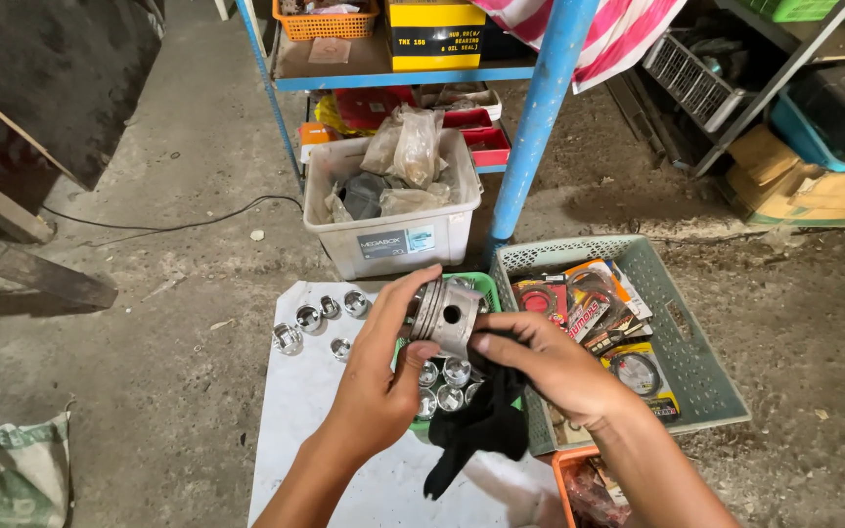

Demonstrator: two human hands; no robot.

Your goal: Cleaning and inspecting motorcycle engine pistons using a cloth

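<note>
Left hand: my left hand (pixel 383 376) is closed around the piston (pixel 445 315), fingers over the ringed crown end, thumb underneath.
Right hand: my right hand (pixel 540 362) is closed on a black rag (pixel 481 425), thumb and fingertips touching the piston's skirt just beside the pin hole.
Piston: grey metal, lying sideways between my two hands, held up above the green basket (pixel 489 286).
Below my hands: more shiny pistons (pixel 445 383) sit in that green basket; others (pixel 320 318) stand in a row on the white sheet (pixel 295 411), off to my left hand's side.
Right of my right hand: a grey-green crate (pixel 696 362) with packaged gaskets (pixel 589 303).
Beyond my hands: a white bin (pixel 393 230) of bagged parts, by a blue post (pixel 540 117).
Doing it well, I judge: hold the crown firmly, turn the piston against the rag, keep cloth between fingers and metal, work into the ring grooves.
Care: keep it over the basket so a slip falls short.
</note>
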